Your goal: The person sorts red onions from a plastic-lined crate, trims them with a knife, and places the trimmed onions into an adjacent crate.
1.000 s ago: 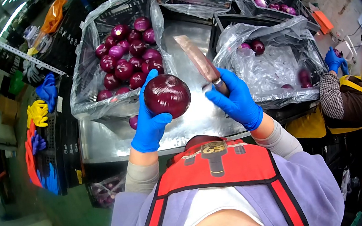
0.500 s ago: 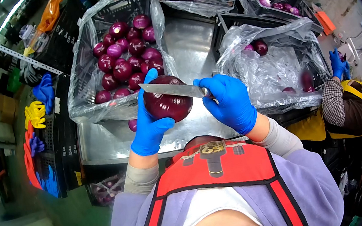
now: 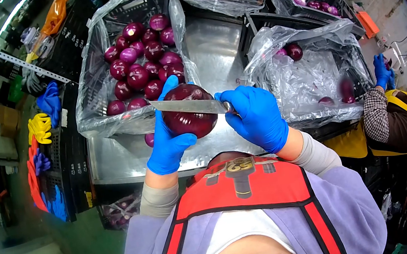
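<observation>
Onion [image 3: 191,124] likely firm, slick (glossy skin), best cupped round sides; left hand [image 3: 168,145] cups it, right hand [image 3: 258,119] grips knife [image 3: 190,106], blade across onion.

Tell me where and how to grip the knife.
The knife is probably best taken by its handle, from the right, where the gloved right hand holds it. The blade runs leftward across the large red onion, its tip beside the left hand, so coming from the left would meet the blade first.
</observation>
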Action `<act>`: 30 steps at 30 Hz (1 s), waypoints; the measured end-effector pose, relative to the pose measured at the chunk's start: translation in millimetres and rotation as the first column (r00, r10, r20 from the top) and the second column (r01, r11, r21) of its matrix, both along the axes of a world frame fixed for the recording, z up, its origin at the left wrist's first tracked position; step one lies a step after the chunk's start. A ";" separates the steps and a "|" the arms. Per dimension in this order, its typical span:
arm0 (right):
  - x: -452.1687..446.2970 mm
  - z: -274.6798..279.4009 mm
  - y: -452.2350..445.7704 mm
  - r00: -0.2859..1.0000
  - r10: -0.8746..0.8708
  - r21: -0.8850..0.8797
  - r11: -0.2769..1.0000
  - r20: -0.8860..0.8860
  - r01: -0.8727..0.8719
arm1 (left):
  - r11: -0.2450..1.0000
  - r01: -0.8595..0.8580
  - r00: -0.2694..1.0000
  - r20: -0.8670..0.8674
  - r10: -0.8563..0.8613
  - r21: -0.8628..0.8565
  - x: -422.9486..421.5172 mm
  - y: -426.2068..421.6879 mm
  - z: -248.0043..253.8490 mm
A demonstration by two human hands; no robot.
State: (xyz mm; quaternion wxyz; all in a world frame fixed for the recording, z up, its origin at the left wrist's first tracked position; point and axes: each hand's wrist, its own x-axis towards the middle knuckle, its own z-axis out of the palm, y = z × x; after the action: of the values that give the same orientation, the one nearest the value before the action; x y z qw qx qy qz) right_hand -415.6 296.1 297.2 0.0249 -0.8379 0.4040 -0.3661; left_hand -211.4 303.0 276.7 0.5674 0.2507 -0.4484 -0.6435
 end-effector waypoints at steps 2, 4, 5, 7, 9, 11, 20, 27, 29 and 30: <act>0.0 0.0 1.3 1.000 -0.006 -0.002 1.000 -0.007 0.006 | 1.000 0.000 1.000 -0.001 0.000 -0.002 -0.4 0.1 -0.9; -0.4 -1.1 1.3 1.000 -0.011 -0.004 1.000 -0.014 0.011 | 1.000 0.000 1.000 -0.003 0.000 -0.004 -0.2 0.0 -2.3; -1.5 -3.0 0.4 1.000 -0.017 -0.005 1.000 -0.014 0.017 | 1.000 0.006 1.000 -0.011 -0.007 -0.011 -0.1 -0.3 -2.9; -2.6 -4.2 0.6 1.000 -0.022 -0.006 1.000 -0.013 0.022 | 1.000 0.012 1.000 -0.019 -0.012 -0.019 -0.1 0.6 -1.5; -3.1 -4.4 2.0 0.999 -0.039 -0.018 0.999 -0.034 0.039 | 0.999 0.037 0.999 -0.006 -0.037 0.020 -0.7 3.0 3.4; -3.9 -5.2 2.6 0.998 -0.043 -0.027 0.999 -0.039 0.042 | 0.999 0.035 0.999 -0.021 -0.034 0.015 -1.3 2.7 -1.3; -8.7 -10.8 3.7 0.993 -0.084 -0.060 0.995 -0.077 0.080 | 0.991 0.129 0.983 -0.134 -0.125 0.021 -3.2 -1.1 -9.6; -9.0 -7.0 3.2 0.992 -0.086 -0.072 0.994 -0.095 0.079 | 0.972 0.210 0.966 -0.174 -0.190 0.104 4.3 -4.2 -8.8; -8.4 -5.9 3.4 0.992 -0.086 -0.068 0.994 -0.094 0.080 | 0.967 0.175 0.975 -0.166 -0.145 0.185 -0.4 -3.0 -0.2; -8.0 -5.4 3.4 0.992 -0.087 -0.065 0.995 -0.094 0.081 | 0.955 0.139 0.983 -0.154 -0.100 0.264 -2.0 -2.5 2.9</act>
State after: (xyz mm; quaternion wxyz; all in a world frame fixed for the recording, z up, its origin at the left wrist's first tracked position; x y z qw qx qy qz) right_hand -423.6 299.5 291.8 -0.0356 -0.8373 0.4281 -0.3381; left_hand -213.4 300.5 279.6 0.5172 0.2537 -0.3290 -0.7483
